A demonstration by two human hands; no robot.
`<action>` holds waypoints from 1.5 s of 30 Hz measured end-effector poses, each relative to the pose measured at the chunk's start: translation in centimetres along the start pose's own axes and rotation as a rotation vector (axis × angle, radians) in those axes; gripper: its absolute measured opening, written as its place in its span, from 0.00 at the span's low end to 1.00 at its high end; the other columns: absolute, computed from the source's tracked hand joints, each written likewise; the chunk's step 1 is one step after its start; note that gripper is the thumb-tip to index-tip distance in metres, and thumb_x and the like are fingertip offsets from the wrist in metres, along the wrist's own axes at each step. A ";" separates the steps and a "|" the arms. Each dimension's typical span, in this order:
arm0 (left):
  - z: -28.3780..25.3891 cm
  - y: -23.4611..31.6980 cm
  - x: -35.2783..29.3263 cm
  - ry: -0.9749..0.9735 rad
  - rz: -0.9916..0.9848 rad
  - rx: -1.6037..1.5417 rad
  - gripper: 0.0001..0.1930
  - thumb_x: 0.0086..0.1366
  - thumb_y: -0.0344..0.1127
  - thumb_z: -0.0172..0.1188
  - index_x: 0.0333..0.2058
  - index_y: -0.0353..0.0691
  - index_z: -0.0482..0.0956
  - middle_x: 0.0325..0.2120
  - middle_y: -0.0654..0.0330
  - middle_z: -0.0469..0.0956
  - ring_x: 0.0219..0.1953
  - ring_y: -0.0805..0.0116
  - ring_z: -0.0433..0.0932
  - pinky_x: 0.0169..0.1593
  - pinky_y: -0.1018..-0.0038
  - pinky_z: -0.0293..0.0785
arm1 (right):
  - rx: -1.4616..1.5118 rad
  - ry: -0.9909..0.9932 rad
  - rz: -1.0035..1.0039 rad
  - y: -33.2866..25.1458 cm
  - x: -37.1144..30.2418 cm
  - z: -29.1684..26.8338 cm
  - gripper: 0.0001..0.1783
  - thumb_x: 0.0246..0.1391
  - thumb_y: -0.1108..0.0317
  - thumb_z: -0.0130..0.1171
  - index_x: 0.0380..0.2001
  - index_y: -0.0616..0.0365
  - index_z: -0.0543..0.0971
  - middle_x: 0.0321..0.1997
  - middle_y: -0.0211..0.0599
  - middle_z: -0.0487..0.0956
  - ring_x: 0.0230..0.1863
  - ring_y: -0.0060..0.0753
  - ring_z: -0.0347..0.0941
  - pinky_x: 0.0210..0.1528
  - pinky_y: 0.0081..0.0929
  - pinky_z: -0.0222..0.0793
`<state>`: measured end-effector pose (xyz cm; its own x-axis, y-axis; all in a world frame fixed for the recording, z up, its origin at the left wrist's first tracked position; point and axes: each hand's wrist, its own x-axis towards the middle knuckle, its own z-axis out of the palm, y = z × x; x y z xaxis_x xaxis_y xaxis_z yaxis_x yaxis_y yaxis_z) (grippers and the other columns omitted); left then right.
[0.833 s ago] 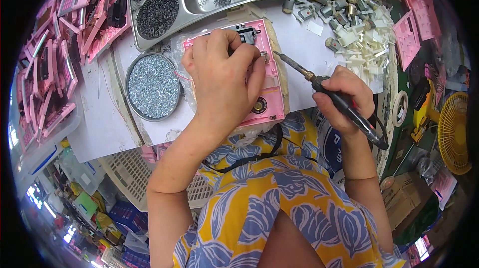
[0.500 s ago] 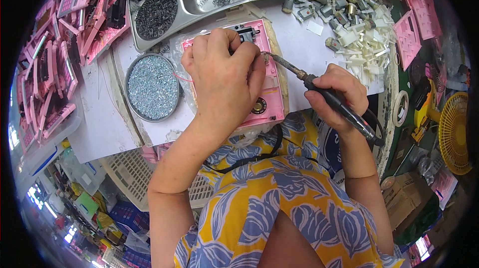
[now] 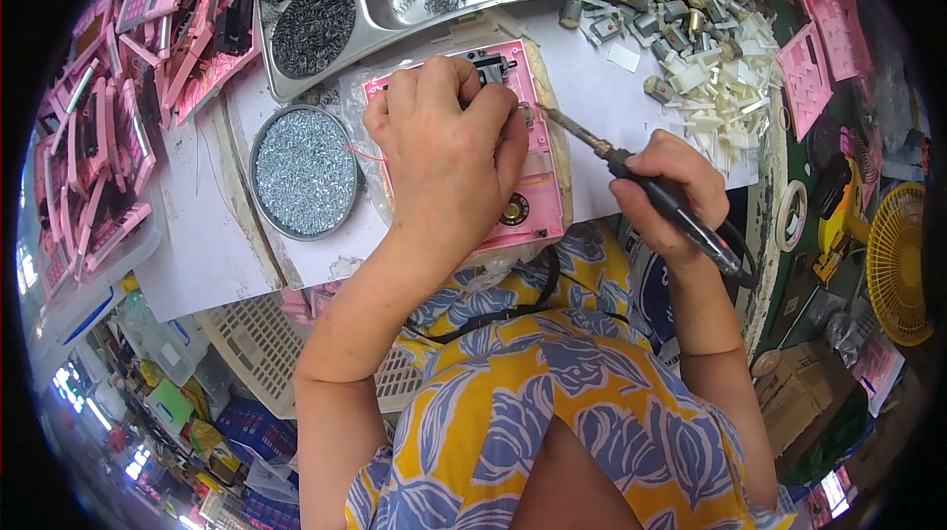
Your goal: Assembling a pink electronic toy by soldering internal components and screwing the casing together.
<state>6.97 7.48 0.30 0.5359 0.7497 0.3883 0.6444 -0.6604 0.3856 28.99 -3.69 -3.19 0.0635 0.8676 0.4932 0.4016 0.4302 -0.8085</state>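
A pink plastic casing (image 3: pixel 536 185) lies on the white paper in front of me, with a black part (image 3: pixel 490 66) fitted near its far edge and a round dark part (image 3: pixel 513 209) near its close end. Across its left side rests my left hand (image 3: pixel 444 130), fingers closed in a pinch; what they hold is hidden. A thin red wire (image 3: pixel 367 154) shows beside that hand. My right hand (image 3: pixel 676 189) grips a black-handled soldering iron (image 3: pixel 663 199). The iron's tip is just right of my left fingertips, apart from them, above the casing's right side.
A round tin (image 3: pixel 304 173) of small silvery screws or pins stands left of the casing. Beyond is a metal tray (image 3: pixel 380 41) of dark springs. Small motors (image 3: pixel 671 12) and white plastic pieces (image 3: pixel 725 86) are heaped far right. Pink casings (image 3: pixel 104 145) pile up at left.
The soldering iron's tip has drawn back slightly to the right from my left fingertips. My left hand stays pinched over the casing.
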 end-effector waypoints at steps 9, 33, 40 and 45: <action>0.1 0.0 0.0 -0.001 0.011 -0.005 0.07 0.53 0.36 0.69 0.29 0.45 0.81 0.35 0.61 0.70 0.41 0.58 0.68 0.47 0.59 0.57 | 0.023 0.067 -0.002 -1.0 0.4 -0.4 0.15 0.51 0.74 0.72 0.40 0.64 0.77 0.24 0.32 0.71 0.24 0.25 0.61 0.28 0.26 0.53; -3.3 -4.6 -1.7 -0.222 0.033 -0.574 0.06 0.58 0.23 0.69 0.33 0.35 0.82 0.41 0.57 0.85 0.31 0.71 0.84 0.34 0.76 0.81 | 0.069 0.130 -0.034 -2.6 3.7 0.8 0.16 0.51 0.76 0.71 0.41 0.64 0.76 0.29 0.36 0.74 0.30 0.27 0.64 0.34 0.26 0.58; -2.8 -4.5 -2.8 -0.294 -0.434 -1.203 0.10 0.64 0.19 0.63 0.45 0.27 0.78 0.43 0.48 0.84 0.41 0.66 0.86 0.48 0.73 0.84 | 0.003 0.128 -0.022 -0.4 2.4 0.1 0.15 0.51 0.76 0.71 0.41 0.64 0.76 0.31 0.36 0.75 0.30 0.27 0.65 0.35 0.27 0.59; -3.5 -3.9 -2.8 -0.291 -0.425 -1.187 0.10 0.67 0.19 0.61 0.47 0.25 0.77 0.46 0.47 0.82 0.49 0.63 0.85 0.54 0.70 0.82 | 0.075 0.147 -0.008 -2.4 3.9 1.6 0.16 0.52 0.76 0.71 0.42 0.64 0.77 0.34 0.36 0.77 0.32 0.26 0.67 0.37 0.25 0.63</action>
<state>1.02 7.80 0.65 0.6043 0.7923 -0.0847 -0.0024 0.1082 0.9941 26.80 -0.91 0.15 0.1963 0.8206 0.5367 0.3335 0.4588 -0.8236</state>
